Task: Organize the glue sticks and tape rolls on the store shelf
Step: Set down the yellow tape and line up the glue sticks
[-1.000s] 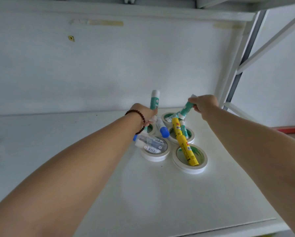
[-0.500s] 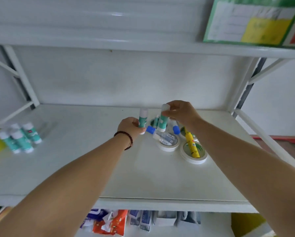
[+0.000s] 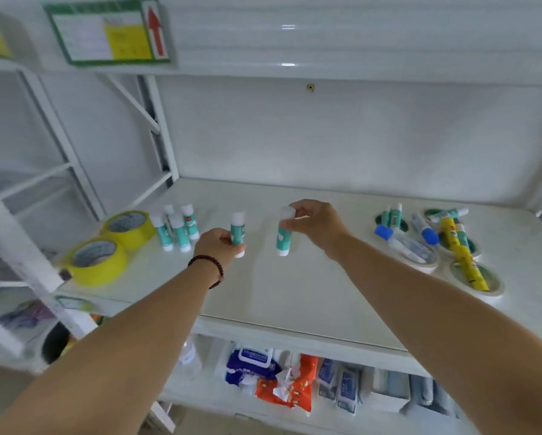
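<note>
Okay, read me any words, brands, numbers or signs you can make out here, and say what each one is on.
No text reads clearly.
Green-framed sign: a red arrow pointing up; its print is blurred.
Glue sticks in the left hand and right hand: labels blurred.
Yellow glue stick: label too small.
Blue packet below: print unreadable.

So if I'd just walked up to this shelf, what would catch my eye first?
Probably the two hands mid-shelf, the left hand and the right hand each holding an upright green glue stick. Next, the two yellow tape rolls at the left end, and the jumble of glue sticks over white tape rolls at the right.
</note>
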